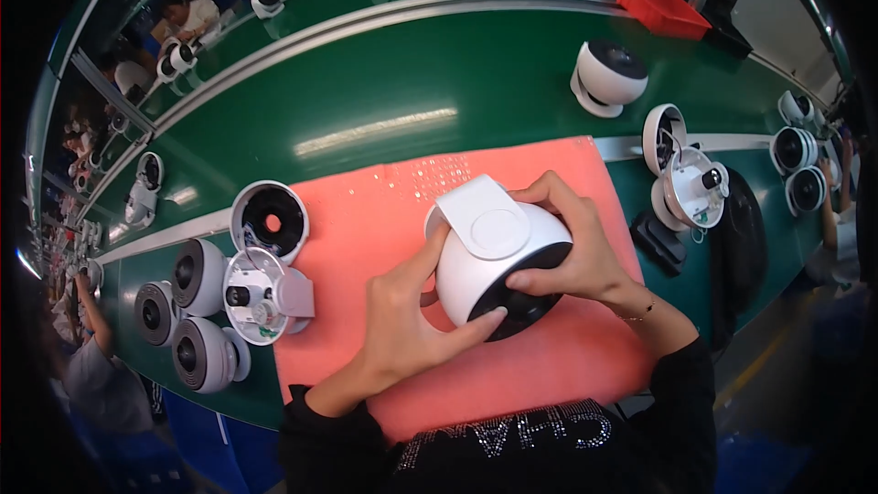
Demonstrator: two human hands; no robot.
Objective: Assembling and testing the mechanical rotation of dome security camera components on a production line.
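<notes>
Between my two hands is a round white security camera (466, 276) with a black front, held over a pink mat (347, 256). My left hand (407, 311) grips its left side, the thumb pressed on the black face. From the right, my right hand (576, 252) wraps round the shell, its thumb also on the black front. A white bracket (485, 220) with a round foot points up and away from me. Some of the fingers are hidden behind the camera. Small clear dots (441, 176) lie in rows at the mat's far edge.
Left of the mat stand several camera heads (199, 276) and an opened camera (261, 297) with bare inner parts. Another opened camera (692, 187) and a black object (658, 242) are on the right. Beyond, a green conveyor belt (393, 82) carries a finished-looking camera (608, 78). A red bin (663, 9) sits far right.
</notes>
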